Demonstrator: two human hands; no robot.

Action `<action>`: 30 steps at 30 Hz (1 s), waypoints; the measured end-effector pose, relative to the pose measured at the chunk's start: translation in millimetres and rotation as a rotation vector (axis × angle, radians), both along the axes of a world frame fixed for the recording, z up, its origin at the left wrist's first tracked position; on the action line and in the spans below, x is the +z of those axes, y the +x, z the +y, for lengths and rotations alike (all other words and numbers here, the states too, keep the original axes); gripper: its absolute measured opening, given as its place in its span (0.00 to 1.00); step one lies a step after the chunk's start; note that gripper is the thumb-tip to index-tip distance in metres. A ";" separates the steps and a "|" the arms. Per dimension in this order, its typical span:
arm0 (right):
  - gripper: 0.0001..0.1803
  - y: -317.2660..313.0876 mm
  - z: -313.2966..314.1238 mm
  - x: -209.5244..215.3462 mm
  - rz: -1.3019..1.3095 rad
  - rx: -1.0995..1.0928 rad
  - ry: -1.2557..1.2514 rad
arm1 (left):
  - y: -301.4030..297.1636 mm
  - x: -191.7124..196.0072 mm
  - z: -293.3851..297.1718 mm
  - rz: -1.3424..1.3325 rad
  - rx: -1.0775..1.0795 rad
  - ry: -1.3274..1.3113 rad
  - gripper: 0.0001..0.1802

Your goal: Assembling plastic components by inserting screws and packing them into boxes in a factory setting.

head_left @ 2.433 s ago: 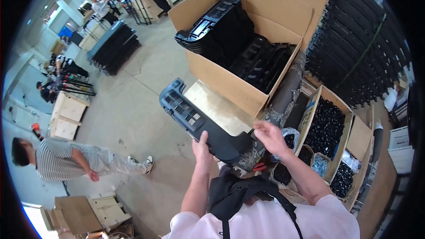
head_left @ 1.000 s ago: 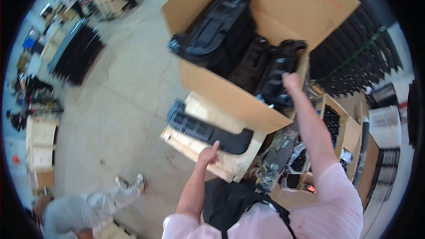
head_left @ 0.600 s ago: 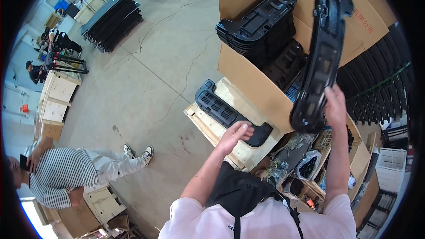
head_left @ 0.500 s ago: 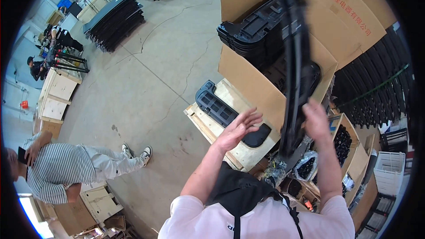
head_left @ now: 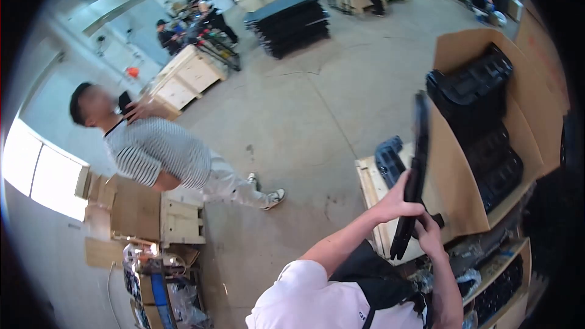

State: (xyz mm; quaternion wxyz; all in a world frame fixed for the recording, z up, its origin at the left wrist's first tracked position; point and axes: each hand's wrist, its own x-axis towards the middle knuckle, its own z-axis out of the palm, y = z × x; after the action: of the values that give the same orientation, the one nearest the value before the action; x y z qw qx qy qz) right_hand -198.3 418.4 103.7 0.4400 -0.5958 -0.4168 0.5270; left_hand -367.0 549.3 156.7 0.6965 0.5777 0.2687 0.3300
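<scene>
A long black plastic panel [head_left: 420,146] stands nearly upright before me, seen on its narrow edge. My left hand [head_left: 395,202] is closed round its near side, a little below the middle. Lower down, my right hand [head_left: 430,235] grips the panel's other side, its fingers partly hidden. Behind the panel, a black vented plastic part [head_left: 388,157] lies on a pale wooden crate [head_left: 367,186], partly covered by my hands and the panel. To the right, an open cardboard box [head_left: 461,173] holds stacked black moulded parts [head_left: 478,82].
At left a person in a striped shirt [head_left: 173,152] stands holding a dark phone-like object. A stack of dark sheets [head_left: 286,24] sits on the far floor [head_left: 304,103]. Wooden crates [head_left: 186,76] and other people are behind. A box of small black parts [head_left: 496,283] stands at lower right.
My view has swung left. The panel has moved away from the open box, and my left hand, open and apart from it before, now grips it along with my right.
</scene>
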 end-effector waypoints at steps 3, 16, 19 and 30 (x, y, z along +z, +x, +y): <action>0.23 14.8 -28.7 15.4 -0.211 0.097 -0.115 | -15.5 10.7 12.8 0.364 -0.001 0.484 0.72; 0.24 16.9 -186.8 13.0 -0.148 -0.153 -0.376 | -23.8 -99.7 115.4 0.900 -0.559 1.367 0.65; 0.24 11.5 -208.5 3.9 -0.163 -0.246 -0.350 | 15.5 -125.2 120.6 0.900 -0.707 1.433 0.66; 0.23 -6.5 -243.8 -1.4 -0.088 -0.490 -0.392 | 74.1 -188.9 111.3 0.938 -1.020 1.595 0.65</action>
State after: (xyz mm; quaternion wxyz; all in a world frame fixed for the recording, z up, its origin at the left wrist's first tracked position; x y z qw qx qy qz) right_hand -204.8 174.6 102.3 0.4122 -0.7743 -0.1701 0.4491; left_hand -292.9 660.6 -32.3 -0.0022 0.9825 -0.0583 -0.1769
